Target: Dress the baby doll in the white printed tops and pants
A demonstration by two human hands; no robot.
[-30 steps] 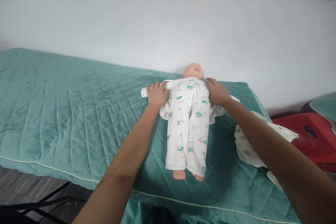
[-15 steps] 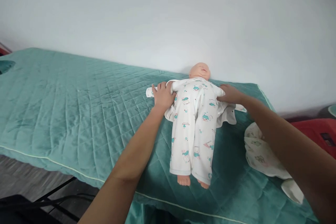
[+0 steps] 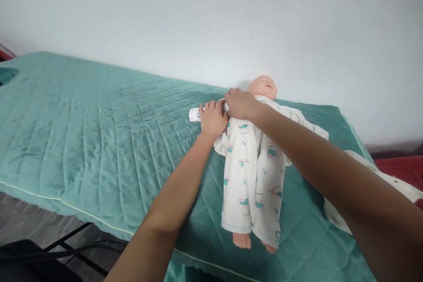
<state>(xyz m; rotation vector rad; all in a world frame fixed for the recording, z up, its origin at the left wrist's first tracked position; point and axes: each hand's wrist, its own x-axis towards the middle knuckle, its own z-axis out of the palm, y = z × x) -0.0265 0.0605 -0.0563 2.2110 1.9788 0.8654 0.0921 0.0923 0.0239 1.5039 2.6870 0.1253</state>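
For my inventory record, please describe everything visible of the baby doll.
The doll lies on its back on the green quilted cover, head near the wall, feet toward the viewer. Head and feet look like pinkish plastic or rubber. It wears white, soft-looking clothing with teal prints. The left hand and right hand are at its mostly hidden arm on the picture's left; the right forearm crosses in front of its chest.

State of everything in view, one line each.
Doll: lying face up, barefoot.
Printed outfit: on the doll, covering its legs.
Sleeve at left: end sticking out flat, rest covered.
Left hand: over that sleeve.
Right hand: bent, close beside the left hand.
Green quilted cover: spread out, wrinkled.
White cloth: loose, partly hidden.
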